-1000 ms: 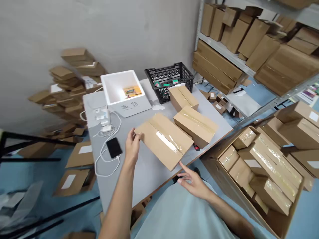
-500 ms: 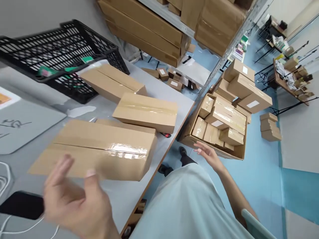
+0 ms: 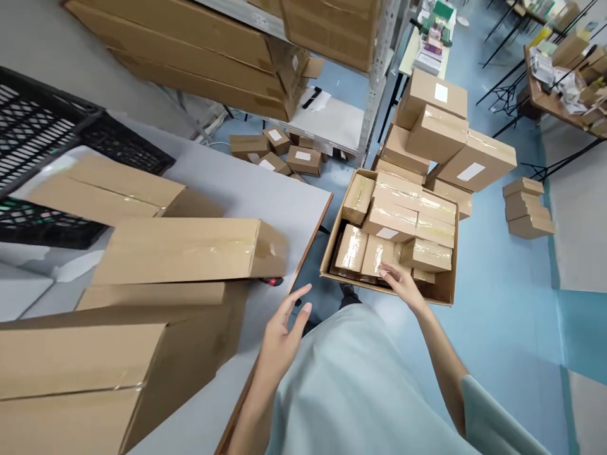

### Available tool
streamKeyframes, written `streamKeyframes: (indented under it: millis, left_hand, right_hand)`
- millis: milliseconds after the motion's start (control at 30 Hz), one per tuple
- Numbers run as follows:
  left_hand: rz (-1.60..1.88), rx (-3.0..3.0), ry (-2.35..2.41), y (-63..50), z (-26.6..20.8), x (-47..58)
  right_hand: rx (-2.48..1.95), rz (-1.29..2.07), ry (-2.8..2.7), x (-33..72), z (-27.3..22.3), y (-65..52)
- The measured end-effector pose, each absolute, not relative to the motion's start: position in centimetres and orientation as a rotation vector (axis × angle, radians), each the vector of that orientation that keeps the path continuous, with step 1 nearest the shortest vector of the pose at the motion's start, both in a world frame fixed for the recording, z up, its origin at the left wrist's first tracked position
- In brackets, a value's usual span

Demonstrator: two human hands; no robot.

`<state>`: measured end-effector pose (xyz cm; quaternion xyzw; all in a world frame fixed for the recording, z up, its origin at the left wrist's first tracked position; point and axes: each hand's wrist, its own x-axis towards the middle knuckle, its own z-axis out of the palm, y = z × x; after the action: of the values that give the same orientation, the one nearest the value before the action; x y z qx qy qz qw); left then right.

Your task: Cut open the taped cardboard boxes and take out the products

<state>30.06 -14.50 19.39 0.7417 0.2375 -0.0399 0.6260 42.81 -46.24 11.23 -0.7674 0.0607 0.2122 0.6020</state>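
1. Two bare hands flanked the near side of a large carton [image 3: 444,288], its top uncovered and its inside packed with taped cardboard boxes.
2. The person's right hand [image 3: 404,286] hung at the carton's near rim, fingers loosely spread and nothing gripped; whether the fingertips touched a taped box [image 3: 373,258] below them could not be told.
3. The left hand [image 3: 282,341], left of the carton and nearer the person, hovered by the edge of a grey table [image 3: 275,193], its thumb and fingers spread apart and holding nothing.
4. On that table, left of the carton, a large box [image 3: 76,360] lay nearest the person, with a long box [image 3: 180,249] farther back and another box [image 3: 116,183] beside a black crate [image 3: 88,120].
5. Just beyond the carton rose a pile of labelled boxes [image 3: 436,129]; behind and to its left, smaller boxes [image 3: 305,162] lay on the floor near a metal shelf [image 3: 377,82].
6. Well to the carton's right, a stack of boxes [image 3: 530,224] stood on the blue floor [image 3: 502,316].
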Motion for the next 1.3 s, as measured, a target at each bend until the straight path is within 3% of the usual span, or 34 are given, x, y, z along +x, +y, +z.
streamKeyframes:
  millis: [100,267,500,733,900,1133,1300]
  left_hand:
    - [-0.145,1.749,0.549,-16.9,18.9,32.5]
    - [-0.268,1.79,0.52,-19.8,18.4,35.6]
    - [-0.367,1.814,0.483,-22.3,17.0,38.5]
    - [-0.458,1.835,0.41,-23.8,17.9,41.0]
    - [-0.397,1.844,0.368,-23.4,17.8,40.8]
    - [-0.206,1.799,0.512,-21.4,16.7,37.3]
    - [-0.047,1.756,0.619,-17.3,19.4,33.4]
  right_hand:
    - [-2.053,0.545,0.08,45.4,8.9,-50.3]
    - [-2.874,0.769,0.25,51.5,4.9,-58.0]
    - [-2.951,0.937,0.156,54.9,0.8,-63.7]
    - [-3.002,1.046,-0.004,55.6,-0.2,-62.3]
    - [-3.014,0.979,-0.179,55.3,2.9,-61.2]
    - [-2.848,0.4,-0.563,49.4,11.7,-52.0]
    - [-2.597,0.019,-0.822,46.8,17.6,-40.2]
